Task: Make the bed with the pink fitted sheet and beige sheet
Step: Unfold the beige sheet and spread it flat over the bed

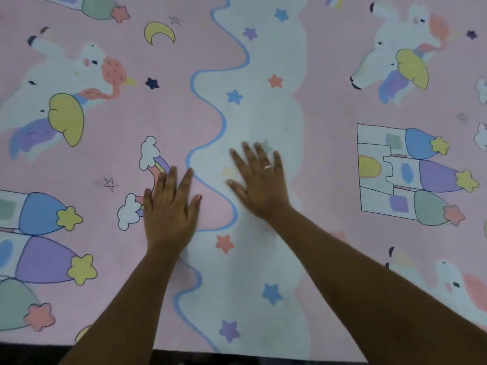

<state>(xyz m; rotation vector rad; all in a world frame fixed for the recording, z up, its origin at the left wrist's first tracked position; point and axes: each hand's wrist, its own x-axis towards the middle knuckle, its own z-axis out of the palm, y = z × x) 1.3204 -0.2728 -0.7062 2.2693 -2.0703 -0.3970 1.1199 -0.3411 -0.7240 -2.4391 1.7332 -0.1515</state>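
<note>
Sheet (329, 106): pink, printed with unicorns, castles, stars; spread flat, fills the view; near edge along the bottom of the frame.
Wavy band (263, 114): white, blue-edged; runs from near edge straight away to far side. Sheet's own long axis: cannot tell.
Left hand (171, 212): flat, palm down, fingers extended and slightly spread; pressed on pink just left of band; grasping nothing.
Right hand (259, 180): flat, palm down, fingers splayed, on band itself; ring (268, 167) on one finger; grasping nothing.
Hands: near each other, apart.
</note>
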